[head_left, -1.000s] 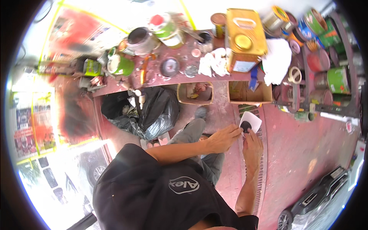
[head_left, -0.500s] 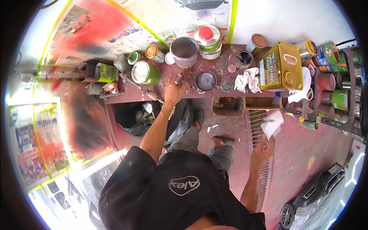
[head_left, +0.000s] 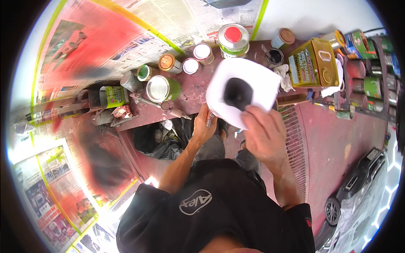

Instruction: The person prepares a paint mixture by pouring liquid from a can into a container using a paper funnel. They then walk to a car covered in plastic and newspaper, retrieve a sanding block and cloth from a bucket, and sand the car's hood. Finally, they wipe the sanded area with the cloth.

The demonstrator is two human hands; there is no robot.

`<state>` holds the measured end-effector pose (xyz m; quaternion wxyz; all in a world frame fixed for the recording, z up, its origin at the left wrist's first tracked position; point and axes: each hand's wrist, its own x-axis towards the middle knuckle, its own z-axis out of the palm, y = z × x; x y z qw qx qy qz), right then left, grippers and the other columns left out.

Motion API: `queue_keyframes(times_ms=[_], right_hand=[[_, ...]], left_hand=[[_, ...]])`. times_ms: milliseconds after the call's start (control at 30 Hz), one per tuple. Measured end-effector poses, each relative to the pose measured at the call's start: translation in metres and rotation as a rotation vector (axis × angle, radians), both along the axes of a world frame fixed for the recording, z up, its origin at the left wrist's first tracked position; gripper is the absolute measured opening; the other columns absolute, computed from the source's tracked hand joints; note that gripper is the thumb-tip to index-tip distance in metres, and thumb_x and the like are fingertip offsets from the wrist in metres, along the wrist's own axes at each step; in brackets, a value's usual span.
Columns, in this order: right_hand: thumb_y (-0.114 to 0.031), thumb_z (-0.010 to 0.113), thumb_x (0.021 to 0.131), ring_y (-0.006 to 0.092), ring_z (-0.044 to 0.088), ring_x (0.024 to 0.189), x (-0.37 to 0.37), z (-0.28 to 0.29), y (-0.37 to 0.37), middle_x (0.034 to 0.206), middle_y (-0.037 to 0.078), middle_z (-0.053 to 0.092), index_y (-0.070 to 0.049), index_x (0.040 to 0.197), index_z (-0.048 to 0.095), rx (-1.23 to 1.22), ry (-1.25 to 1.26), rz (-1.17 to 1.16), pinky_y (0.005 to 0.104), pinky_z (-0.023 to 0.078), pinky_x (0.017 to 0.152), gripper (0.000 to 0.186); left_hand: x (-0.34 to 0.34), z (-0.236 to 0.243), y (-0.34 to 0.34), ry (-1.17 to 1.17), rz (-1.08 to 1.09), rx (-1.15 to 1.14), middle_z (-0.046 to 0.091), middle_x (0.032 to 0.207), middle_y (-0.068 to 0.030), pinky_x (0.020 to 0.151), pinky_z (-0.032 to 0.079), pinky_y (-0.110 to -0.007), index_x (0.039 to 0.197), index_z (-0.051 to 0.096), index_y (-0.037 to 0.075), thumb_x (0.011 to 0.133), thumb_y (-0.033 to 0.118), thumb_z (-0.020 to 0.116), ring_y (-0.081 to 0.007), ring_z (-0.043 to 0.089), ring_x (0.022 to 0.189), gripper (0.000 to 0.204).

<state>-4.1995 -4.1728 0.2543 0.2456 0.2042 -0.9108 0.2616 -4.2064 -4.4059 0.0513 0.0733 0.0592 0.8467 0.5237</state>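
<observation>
Your right hand [head_left: 265,134] grips the white sheet [head_left: 262,80], black patch [head_left: 237,93] just ahead of your fingers. Your left hand [head_left: 204,130], just left, is curled round a grey part [head_left: 209,120], mostly hidden.

White lettering [head_left: 195,203] on black shirt [head_left: 240,194]; printed label [head_left: 303,69] on yellow can [head_left: 319,55]; print on newspaper sheets [head_left: 164,21].

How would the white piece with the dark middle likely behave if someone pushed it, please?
The white piece is probably light, since the right hand appears to hold it just by its near edge. It may bend easily, as it looks thin and paper-like.
</observation>
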Motion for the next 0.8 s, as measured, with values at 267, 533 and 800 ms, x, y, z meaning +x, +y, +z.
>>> queue_keyframes(times_ms=[267,533,800], right_hand=[[-0.027,0.079,0.088,0.0291,0.065,0.092,0.026,-0.002,0.003,0.129,0.016,0.064,-0.008,0.125,0.071,-0.332,0.018,-0.095,0.0365,0.053,0.074,0.042],[-0.021,0.077,0.086,0.0404,0.046,0.139,-0.106,-0.154,0.069,0.151,0.019,0.052,-0.015,0.131,0.069,0.118,-0.061,-0.470,0.0550,0.039,0.110,0.046],[-0.028,0.070,0.091,0.0421,0.038,0.147,-0.143,-0.186,0.065,0.161,0.024,0.038,0.001,0.158,0.034,-0.083,-0.092,-0.840,0.0567,0.031,0.117,0.082]], left_hand=[[0.033,-0.033,-0.004,0.303,-0.290,-0.235,0.073,0.099,-0.0183,0.081,0.055,-0.048,0.110,0.071,0.003,0.093,0.010,0.068,-0.0389,0.071,0.091,0.019],[0.057,-0.038,-0.037,0.415,-0.463,-0.478,0.072,0.097,-0.0167,0.082,0.053,-0.049,0.103,0.073,0.003,0.093,0.014,0.067,-0.0367,0.068,0.091,0.016],[0.079,-0.034,-0.053,0.273,-0.440,-0.412,0.073,0.098,-0.0165,0.084,0.054,-0.048,0.103,0.074,0.003,0.093,0.013,0.066,-0.0368,0.069,0.092,0.016]])
